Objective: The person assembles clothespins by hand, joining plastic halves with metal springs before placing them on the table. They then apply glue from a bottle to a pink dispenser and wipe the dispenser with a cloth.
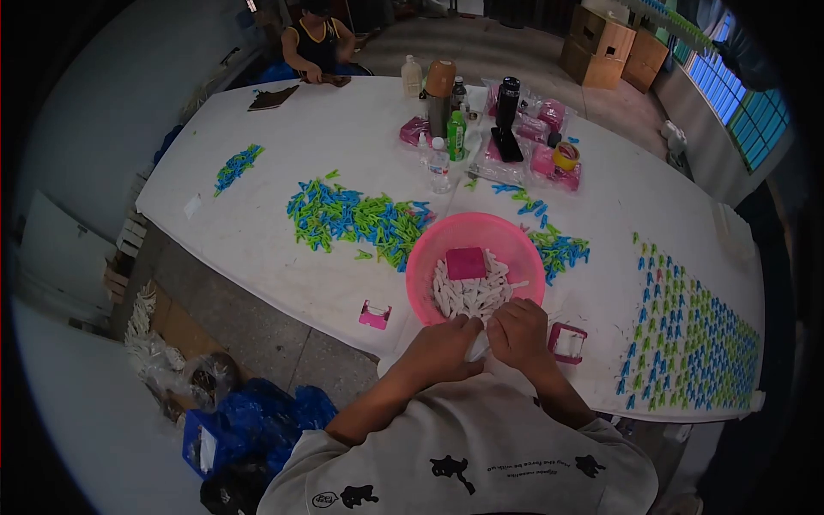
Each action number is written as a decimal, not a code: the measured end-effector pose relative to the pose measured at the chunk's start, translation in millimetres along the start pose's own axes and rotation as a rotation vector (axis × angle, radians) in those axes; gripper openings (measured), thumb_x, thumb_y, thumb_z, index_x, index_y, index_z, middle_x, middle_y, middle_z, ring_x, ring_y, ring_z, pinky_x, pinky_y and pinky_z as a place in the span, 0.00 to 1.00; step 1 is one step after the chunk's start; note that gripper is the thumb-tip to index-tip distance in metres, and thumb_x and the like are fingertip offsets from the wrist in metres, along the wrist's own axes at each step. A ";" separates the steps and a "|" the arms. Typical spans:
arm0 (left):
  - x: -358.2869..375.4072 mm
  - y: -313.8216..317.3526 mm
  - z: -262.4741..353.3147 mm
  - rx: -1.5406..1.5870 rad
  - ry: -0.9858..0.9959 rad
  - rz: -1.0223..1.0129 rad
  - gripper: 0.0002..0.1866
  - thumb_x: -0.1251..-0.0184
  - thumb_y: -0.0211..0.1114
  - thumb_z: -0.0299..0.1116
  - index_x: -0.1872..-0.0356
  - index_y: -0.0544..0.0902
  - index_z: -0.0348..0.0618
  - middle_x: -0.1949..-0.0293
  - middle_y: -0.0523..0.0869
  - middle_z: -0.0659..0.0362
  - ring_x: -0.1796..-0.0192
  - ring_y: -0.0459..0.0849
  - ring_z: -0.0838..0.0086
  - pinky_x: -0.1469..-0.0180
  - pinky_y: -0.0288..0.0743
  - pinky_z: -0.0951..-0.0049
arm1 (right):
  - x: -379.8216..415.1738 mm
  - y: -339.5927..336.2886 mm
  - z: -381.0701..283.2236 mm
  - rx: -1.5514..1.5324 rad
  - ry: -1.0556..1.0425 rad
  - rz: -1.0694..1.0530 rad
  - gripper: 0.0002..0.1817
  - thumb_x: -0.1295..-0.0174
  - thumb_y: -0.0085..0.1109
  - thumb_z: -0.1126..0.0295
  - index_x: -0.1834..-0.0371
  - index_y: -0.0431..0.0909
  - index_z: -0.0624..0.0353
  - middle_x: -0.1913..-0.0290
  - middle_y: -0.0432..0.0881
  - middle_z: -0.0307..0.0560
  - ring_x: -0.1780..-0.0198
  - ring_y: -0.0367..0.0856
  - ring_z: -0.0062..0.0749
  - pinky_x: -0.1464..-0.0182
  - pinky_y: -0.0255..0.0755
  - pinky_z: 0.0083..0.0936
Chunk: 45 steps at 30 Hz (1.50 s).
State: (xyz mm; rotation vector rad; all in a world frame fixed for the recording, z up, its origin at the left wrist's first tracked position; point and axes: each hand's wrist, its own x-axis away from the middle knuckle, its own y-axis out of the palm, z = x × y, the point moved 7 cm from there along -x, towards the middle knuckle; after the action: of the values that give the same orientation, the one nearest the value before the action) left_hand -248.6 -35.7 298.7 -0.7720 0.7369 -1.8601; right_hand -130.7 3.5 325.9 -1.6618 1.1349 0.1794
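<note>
Room, dim overall. Table [257, 249]: broad, white-covered, extending ahead and to both sides of the fingers [518, 319]. Left wall [103, 107]: pale, grey in shadow. Floor [316, 365]: grey, speckled, seen left of the fingers past the table edge; cardboard sheet [182, 316] lying there, blue plastic bags [270, 421] nearer. Far ahead and right of the fingers: brown boxes [598, 53] on the floor. Right wall [702, 142]: pale, with a barred window [757, 116], panes glowing blue to blue-green, brightest area noted.
</note>
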 end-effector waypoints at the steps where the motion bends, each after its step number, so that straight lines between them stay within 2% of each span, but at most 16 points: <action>1: -1.3 3.7 0.8 0.002 0.000 -0.005 0.31 0.47 0.73 0.43 0.46 0.76 0.36 0.52 0.83 0.43 0.51 0.84 0.47 0.51 0.78 0.54 | 0.6 0.4 2.5 0.047 0.053 -0.007 0.10 0.45 0.58 0.68 0.81 0.75 0.58 0.78 0.75 0.47 0.75 0.75 0.44 0.71 0.66 0.40; 5: -2.7 9.8 1.5 -0.002 0.018 0.105 0.31 0.47 0.73 0.44 0.45 0.76 0.37 0.54 0.82 0.45 0.54 0.84 0.49 0.53 0.79 0.53 | 7.3 -1.4 9.9 0.092 0.154 -0.003 0.10 0.44 0.58 0.68 0.82 0.77 0.58 0.78 0.80 0.47 0.73 0.80 0.43 0.70 0.67 0.41; 13: -18.0 7.7 19.6 -0.130 0.159 0.308 0.29 0.52 0.74 0.38 0.48 0.76 0.41 0.58 0.80 0.52 0.56 0.83 0.54 0.58 0.78 0.56 | 5.5 -24.5 8.2 0.305 0.361 0.042 0.15 0.43 0.57 0.64 0.86 0.79 0.55 0.83 0.80 0.48 0.80 0.79 0.42 0.69 0.69 0.40; 17: -35.7 -16.8 39.4 -0.334 0.476 0.711 0.29 0.60 0.78 0.34 0.52 0.78 0.43 0.58 0.80 0.55 0.57 0.81 0.58 0.55 0.76 0.59 | -6.7 -43.0 8.1 0.353 0.489 0.155 0.13 0.41 0.58 0.67 0.82 0.77 0.57 0.83 0.77 0.48 0.79 0.77 0.47 0.70 0.69 0.41; 19: -52.6 -26.6 47.5 -0.362 0.529 0.693 0.29 0.61 0.79 0.34 0.53 0.79 0.43 0.56 0.80 0.55 0.55 0.81 0.57 0.54 0.77 0.58 | 0.7 -61.7 21.0 0.374 0.553 0.203 0.13 0.40 0.58 0.66 0.81 0.77 0.58 0.82 0.77 0.49 0.78 0.77 0.47 0.70 0.69 0.41; 21: -57.3 -47.2 56.3 -0.363 0.581 0.757 0.30 0.60 0.81 0.35 0.52 0.79 0.42 0.53 0.81 0.54 0.53 0.82 0.58 0.51 0.78 0.60 | 14.2 -87.1 31.3 0.138 0.440 0.355 0.13 0.34 0.57 0.65 0.75 0.77 0.60 0.79 0.77 0.49 0.79 0.74 0.40 0.70 0.68 0.36; 23: -57.0 -73.4 55.6 -0.178 0.502 0.836 0.29 0.54 0.80 0.35 0.50 0.78 0.40 0.52 0.83 0.51 0.51 0.84 0.61 0.50 0.79 0.63 | 62.7 -119.6 72.5 0.037 0.688 0.429 0.18 0.35 0.62 0.57 0.76 0.78 0.59 0.79 0.74 0.47 0.77 0.75 0.40 0.70 0.69 0.34; 24: -54.2 -82.4 48.7 -0.038 0.406 0.867 0.28 0.51 0.79 0.35 0.50 0.78 0.37 0.52 0.84 0.50 0.52 0.85 0.63 0.49 0.80 0.64 | 94.4 -132.9 98.7 0.036 0.814 0.425 0.15 0.36 0.64 0.58 0.70 0.80 0.58 0.76 0.76 0.47 0.76 0.74 0.37 0.70 0.69 0.33; 26: -54.5 -90.5 27.9 0.338 0.445 0.919 0.25 0.46 0.75 0.32 0.49 0.76 0.32 0.55 0.85 0.45 0.55 0.86 0.63 0.51 0.82 0.63 | 165.5 -149.3 155.6 0.039 0.955 0.408 0.13 0.37 0.65 0.58 0.65 0.82 0.57 0.73 0.77 0.48 0.75 0.74 0.35 0.69 0.70 0.31; 28: -51.3 -97.8 15.6 0.331 0.411 0.941 0.24 0.47 0.71 0.29 0.50 0.76 0.29 0.56 0.86 0.43 0.57 0.87 0.59 0.52 0.83 0.58 | 250.8 -133.9 212.1 0.099 1.151 0.172 0.26 0.44 0.73 0.58 0.45 0.78 0.56 0.55 0.82 0.52 0.60 0.82 0.39 0.57 0.75 0.34; 29: -50.0 -98.4 9.9 0.315 0.330 0.970 0.22 0.47 0.70 0.30 0.51 0.77 0.29 0.58 0.86 0.44 0.58 0.87 0.60 0.52 0.83 0.59 | 290.3 -123.1 229.1 0.097 1.165 0.163 0.26 0.44 0.73 0.58 0.45 0.78 0.56 0.55 0.82 0.52 0.60 0.82 0.39 0.57 0.75 0.34; 31: -51.8 -96.3 0.5 0.292 0.285 0.978 0.22 0.46 0.70 0.30 0.52 0.77 0.29 0.59 0.87 0.44 0.58 0.87 0.60 0.52 0.83 0.59 | 335.2 -91.3 248.8 0.111 1.005 -0.056 0.47 0.54 0.79 0.59 0.29 0.66 0.58 0.38 0.77 0.56 0.41 0.79 0.50 0.42 0.73 0.40; 32: -52.1 -95.9 -5.2 0.265 0.254 0.990 0.22 0.46 0.70 0.31 0.52 0.78 0.29 0.59 0.87 0.44 0.58 0.87 0.60 0.52 0.83 0.59 | 337.8 -81.0 252.0 -0.004 1.026 -0.158 0.56 0.61 0.82 0.62 0.25 0.60 0.61 0.32 0.73 0.58 0.30 0.70 0.52 0.32 0.66 0.44; 35: -53.6 -92.7 -19.4 0.191 0.157 1.017 0.22 0.45 0.69 0.32 0.52 0.78 0.28 0.59 0.87 0.44 0.57 0.87 0.59 0.52 0.83 0.59 | 311.4 -72.5 248.7 0.006 1.047 -0.383 0.59 0.63 0.81 0.63 0.23 0.57 0.60 0.30 0.71 0.57 0.29 0.69 0.52 0.32 0.66 0.43; 38: -52.7 -92.0 -26.8 0.160 0.110 1.051 0.19 0.40 0.66 0.31 0.51 0.79 0.29 0.58 0.87 0.45 0.58 0.88 0.58 0.51 0.85 0.57 | 334.6 -57.2 267.0 0.044 0.887 -0.277 0.60 0.64 0.81 0.62 0.23 0.56 0.59 0.28 0.68 0.57 0.28 0.68 0.51 0.31 0.65 0.43; 45: -54.6 -95.1 -32.6 0.256 0.096 1.097 0.19 0.40 0.67 0.32 0.51 0.79 0.28 0.57 0.86 0.45 0.57 0.88 0.58 0.52 0.86 0.55 | 353.0 -52.4 281.6 0.065 0.821 -0.262 0.62 0.64 0.80 0.62 0.22 0.53 0.57 0.25 0.62 0.57 0.26 0.64 0.54 0.29 0.63 0.43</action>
State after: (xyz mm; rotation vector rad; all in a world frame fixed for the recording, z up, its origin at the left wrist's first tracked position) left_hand -306.2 53.9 340.5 -0.0374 0.7407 -0.9478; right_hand 210.4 25.6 26.2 -1.8510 1.4618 -0.7644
